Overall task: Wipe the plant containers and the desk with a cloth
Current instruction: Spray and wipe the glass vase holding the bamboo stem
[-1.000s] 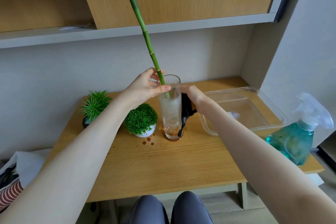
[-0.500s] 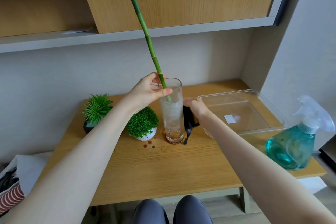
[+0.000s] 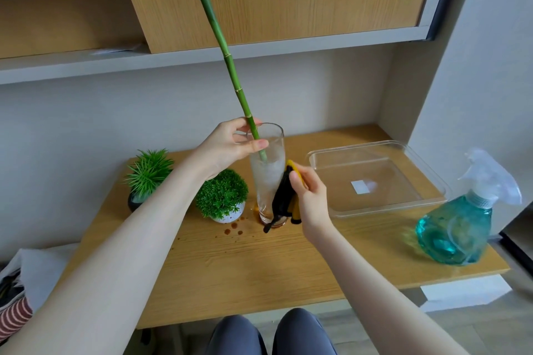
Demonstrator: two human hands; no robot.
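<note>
A wooden desk (image 3: 230, 268) sits under wall shelves, a tall glass vase (image 3: 266, 173) upright near its middle; the left hand (image 3: 227, 150) pinches the bamboo stem (image 3: 227, 66) at the vase's rim; the right hand (image 3: 310, 199) presses a black-and-yellow cloth (image 3: 284, 199) against the vase's right side (fingers curled round it); brown drops (image 3: 233, 228) lie just left of the vase's base, beside two small potted plants (image 3: 222, 196).

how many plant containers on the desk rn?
3: tall clear glass vase with the bamboo stalk, mid-desk; white round pot just left of it; dark pot farther left, partly hidden behind the left forearm.
</note>
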